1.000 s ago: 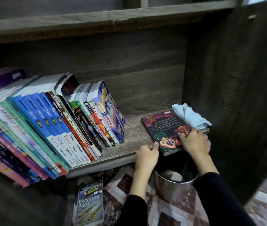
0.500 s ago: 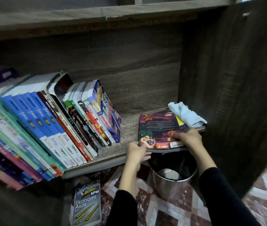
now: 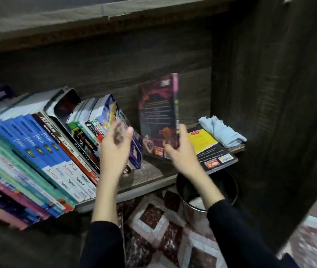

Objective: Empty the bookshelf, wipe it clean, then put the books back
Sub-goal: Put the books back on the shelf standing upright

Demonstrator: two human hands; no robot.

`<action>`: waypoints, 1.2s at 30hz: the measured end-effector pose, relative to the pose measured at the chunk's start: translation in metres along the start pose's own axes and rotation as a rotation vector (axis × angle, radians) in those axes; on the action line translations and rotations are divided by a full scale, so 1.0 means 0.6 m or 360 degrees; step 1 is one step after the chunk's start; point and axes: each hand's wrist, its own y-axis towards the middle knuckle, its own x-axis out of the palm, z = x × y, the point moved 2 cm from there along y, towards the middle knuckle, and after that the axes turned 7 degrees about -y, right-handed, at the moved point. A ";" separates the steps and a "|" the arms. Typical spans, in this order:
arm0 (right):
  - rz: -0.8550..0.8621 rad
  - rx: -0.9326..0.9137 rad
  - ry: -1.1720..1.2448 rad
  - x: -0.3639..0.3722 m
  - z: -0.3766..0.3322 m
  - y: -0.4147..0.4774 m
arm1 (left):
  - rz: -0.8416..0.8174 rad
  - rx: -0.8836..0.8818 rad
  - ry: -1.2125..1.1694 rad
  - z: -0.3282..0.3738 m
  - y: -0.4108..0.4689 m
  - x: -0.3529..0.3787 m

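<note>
A dark wood-grain bookshelf (image 3: 153, 176) stands over a patterned floor mat (image 3: 153, 229). The right hand (image 3: 182, 151) grips a dark paperback (image 3: 157, 113) by its lower spine edge, holding it upright on the shelf; its cover shows cartoon figures and small text too fine to read. The left hand (image 3: 115, 144), blurred, is loosely spread and holds nothing, just in front of a leaning row of books (image 3: 47, 142) whose blue spines read "fokus", "Kimia" and "Tingkatan 4". To the right lie a flat yellow-and-black book (image 3: 211, 149) and a pale blue cloth (image 3: 221, 132). A metal bucket (image 3: 192, 207) sits below.

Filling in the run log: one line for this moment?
phase: reshelving | right hand: holds dark book upright | left hand: open, by leaning book row | cloth: right end of shelf
</note>
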 end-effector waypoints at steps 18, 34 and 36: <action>-0.0738 0.0134 -0.0034 0.160 0.078 0.014 | -0.0112 0.0475 0.0993 -0.015 0.032 -0.056; -0.0119 0.0379 -0.0356 0.174 0.120 0.029 | 0.0317 0.0597 0.1142 -0.042 0.047 -0.031; -0.0104 0.0395 -0.0363 0.179 0.122 0.028 | 0.0327 0.0587 0.1151 -0.044 0.047 -0.032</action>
